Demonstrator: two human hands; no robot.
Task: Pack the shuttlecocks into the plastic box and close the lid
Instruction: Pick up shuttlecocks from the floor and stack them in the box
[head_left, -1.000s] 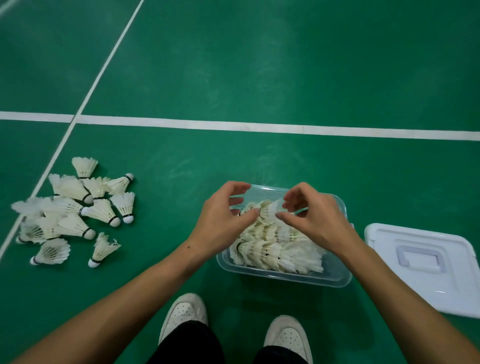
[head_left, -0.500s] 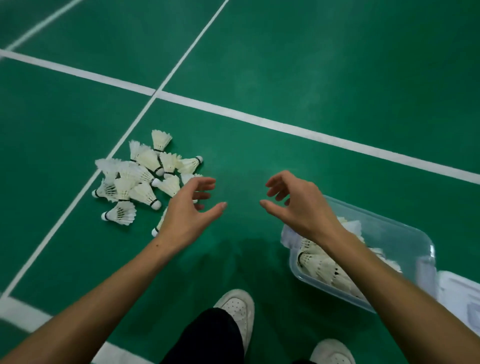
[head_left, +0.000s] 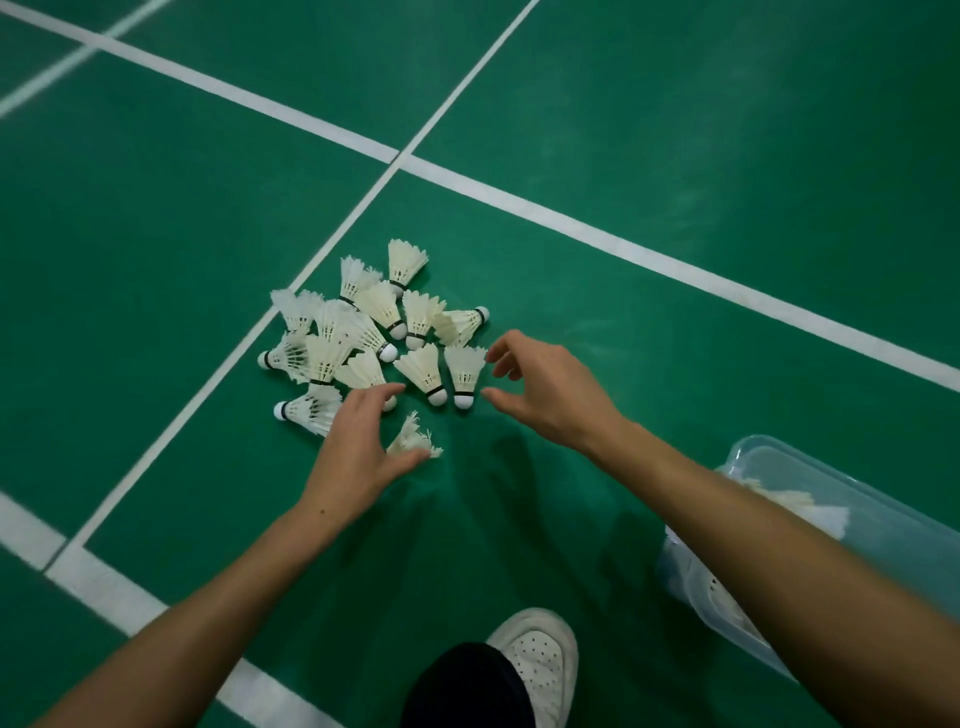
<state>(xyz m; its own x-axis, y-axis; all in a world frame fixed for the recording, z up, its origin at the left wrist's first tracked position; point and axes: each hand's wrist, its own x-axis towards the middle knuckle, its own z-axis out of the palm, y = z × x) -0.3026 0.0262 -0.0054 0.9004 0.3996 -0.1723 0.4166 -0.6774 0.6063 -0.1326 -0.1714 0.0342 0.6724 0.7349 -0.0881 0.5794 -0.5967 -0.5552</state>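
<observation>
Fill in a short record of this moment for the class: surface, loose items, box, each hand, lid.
surface: green court floor with white lines
loose items: pile of shuttlecocks on the floor
box: clear plastic, partly filled, at the right edge
left hand: open, over the pile's near edge
right hand: open, beside the pile, holding nothing
lid: not in view

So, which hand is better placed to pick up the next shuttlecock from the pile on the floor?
Probably the left hand: its open fingers already bracket the lone shuttlecock lying nearest the person. The right hand, also open and empty, is close to another shuttlecock at the pile's edge, so it could follow at once.
</observation>
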